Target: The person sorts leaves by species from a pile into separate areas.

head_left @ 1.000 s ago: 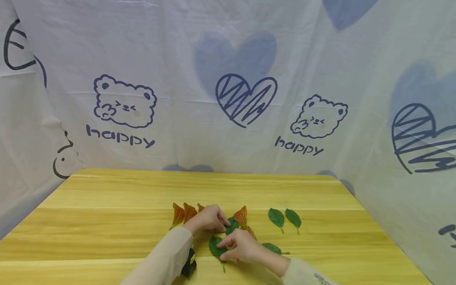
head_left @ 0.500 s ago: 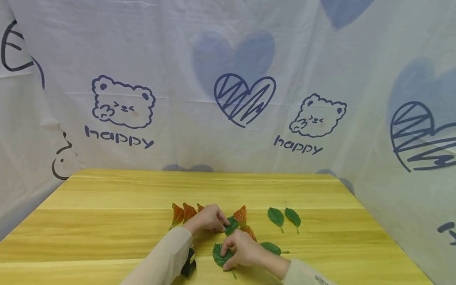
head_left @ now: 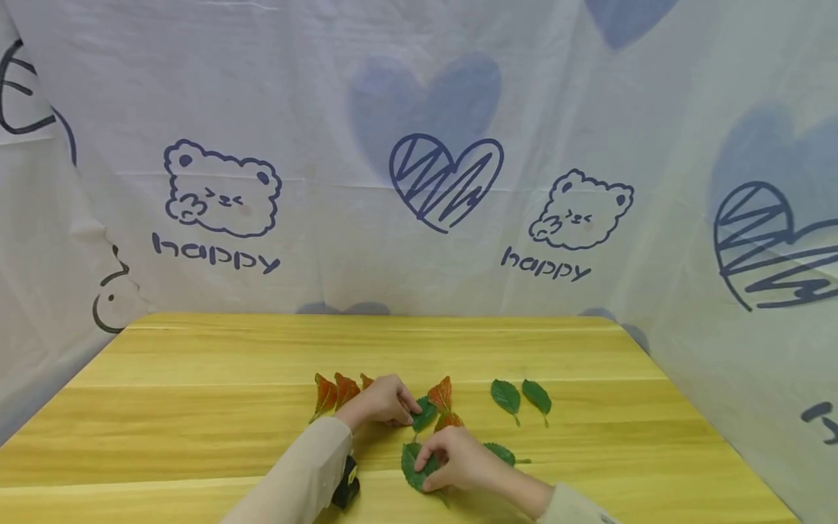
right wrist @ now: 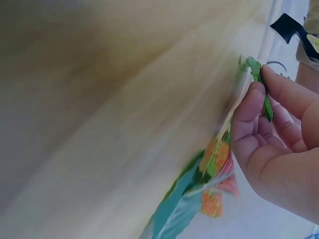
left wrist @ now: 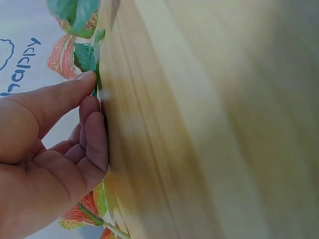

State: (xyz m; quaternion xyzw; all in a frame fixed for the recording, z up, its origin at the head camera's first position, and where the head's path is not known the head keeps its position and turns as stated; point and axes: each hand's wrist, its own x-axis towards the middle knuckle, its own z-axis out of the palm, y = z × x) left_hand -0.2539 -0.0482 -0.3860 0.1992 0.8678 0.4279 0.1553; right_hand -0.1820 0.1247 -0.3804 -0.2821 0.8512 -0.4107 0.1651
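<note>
In the head view, my left hand [head_left: 382,402] holds the edge of a green leaf [head_left: 424,413] lying on the table, its thumb and fingertips together at the leaf. Closer to me, my right hand [head_left: 466,460] pinches another toothed green leaf [head_left: 412,468] between thumb and fingers. That pinched leaf [right wrist: 269,108] is seen edge-on in the right wrist view, partly hidden by the fingers. A red-orange leaf [head_left: 441,393] stands next to the left hand's leaf, and a second red-orange leaf [head_left: 449,421] lies just below it, partly behind the right hand.
Several red-orange leaves [head_left: 325,394] make a row left of the left hand, partly covered by it. Two green leaves [head_left: 505,396] lie at the right, and one more green leaf [head_left: 500,453] is beside the right wrist. A printed cloth [head_left: 353,255] hangs behind the wooden table [head_left: 196,422].
My right hand has shifted the near green leaf to the right and turned it slightly, its grip drawing closer round it. My left hand stays at its leaf.
</note>
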